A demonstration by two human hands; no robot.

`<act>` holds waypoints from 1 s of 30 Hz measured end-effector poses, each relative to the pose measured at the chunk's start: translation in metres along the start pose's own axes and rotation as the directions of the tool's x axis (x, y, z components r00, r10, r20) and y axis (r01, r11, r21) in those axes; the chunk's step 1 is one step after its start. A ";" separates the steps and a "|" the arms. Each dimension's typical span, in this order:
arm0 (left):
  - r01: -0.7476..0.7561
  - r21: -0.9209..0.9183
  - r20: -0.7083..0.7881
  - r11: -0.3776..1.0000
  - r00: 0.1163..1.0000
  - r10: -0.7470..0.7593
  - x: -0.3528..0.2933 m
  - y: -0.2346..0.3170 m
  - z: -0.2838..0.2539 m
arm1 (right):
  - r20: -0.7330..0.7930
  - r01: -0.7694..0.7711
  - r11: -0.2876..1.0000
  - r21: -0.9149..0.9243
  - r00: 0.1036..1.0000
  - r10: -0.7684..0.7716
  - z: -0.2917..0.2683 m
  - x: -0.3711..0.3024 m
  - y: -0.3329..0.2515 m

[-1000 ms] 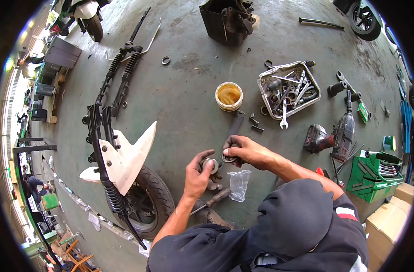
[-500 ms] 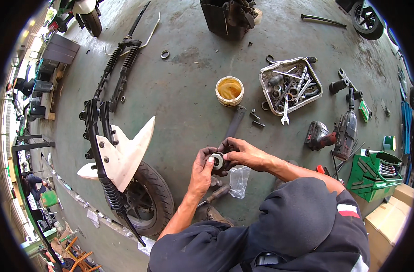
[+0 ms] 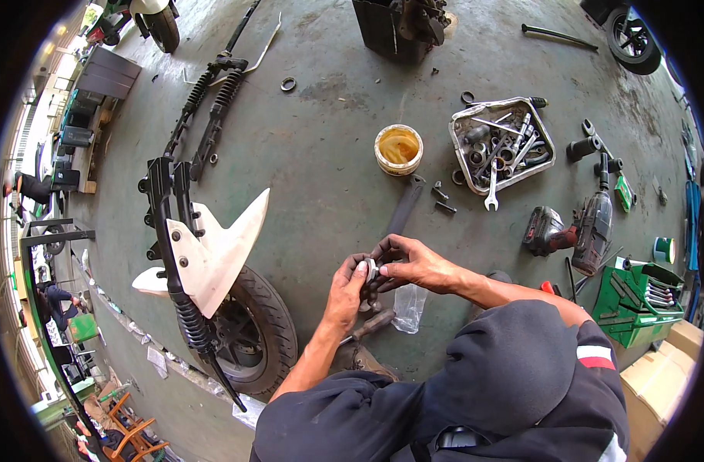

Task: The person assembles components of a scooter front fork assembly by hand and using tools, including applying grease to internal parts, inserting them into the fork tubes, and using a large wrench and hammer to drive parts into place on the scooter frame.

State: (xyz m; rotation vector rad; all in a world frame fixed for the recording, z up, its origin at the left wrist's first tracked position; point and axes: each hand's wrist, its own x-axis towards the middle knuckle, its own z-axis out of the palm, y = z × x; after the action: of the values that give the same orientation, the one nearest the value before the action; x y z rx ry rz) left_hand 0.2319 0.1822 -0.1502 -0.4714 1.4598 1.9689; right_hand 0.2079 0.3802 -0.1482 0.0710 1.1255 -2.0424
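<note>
My left hand (image 3: 341, 294) and my right hand (image 3: 420, 266) meet in front of me, fingers closed around a large metal hex nut (image 3: 371, 269). The nut is turned nearly edge-on, and dark greasy fingers cover part of it. Just beyond them lies a long dark tool handle (image 3: 405, 205), its near end hidden by my hands. Beneath my hands are a handled tool (image 3: 373, 326), partly covered, and a clear plastic bag (image 3: 408, 309). An open tub of yellowish grease (image 3: 398, 148) stands farther ahead, with small bolts (image 3: 444, 206) near it.
At left lies a motorcycle front fork with a white fender (image 3: 217, 258) and wheel (image 3: 267, 323). A tray (image 3: 548, 158) of wrenches and sockets sits ahead right. Nearer are a cordless impact wrench (image 3: 592, 223), a green toolbox (image 3: 625, 304) and cardboard boxes (image 3: 660, 385).
The nut has been tilted between my fingers, from its face showing to nearly edge-on. Both hands stay together around it. The whole view has shifted slightly.
</note>
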 end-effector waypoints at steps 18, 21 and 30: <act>0.243 -0.558 0.306 0.793 0.949 -0.075 -0.009 0.014 -0.026 | 0.444 0.447 -0.001 -0.895 0.890 0.099 -0.017 -0.003 0.135; 0.192 -0.566 0.210 0.801 0.974 -0.085 -0.008 0.015 -0.036 | 0.430 0.438 -0.104 -0.893 0.898 0.088 -0.019 0.000 0.148; -0.003 -0.540 -0.100 0.842 0.993 -0.061 -0.017 0.023 -0.069 | 0.434 0.464 0.234 -0.855 0.885 -0.169 -0.038 -0.033 0.101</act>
State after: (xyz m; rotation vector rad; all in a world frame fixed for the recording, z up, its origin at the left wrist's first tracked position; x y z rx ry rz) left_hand 0.2235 0.1080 -0.1456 -0.8552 0.9239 2.3551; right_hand 0.2857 0.3982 -0.2282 -1.1111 2.1379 -1.2447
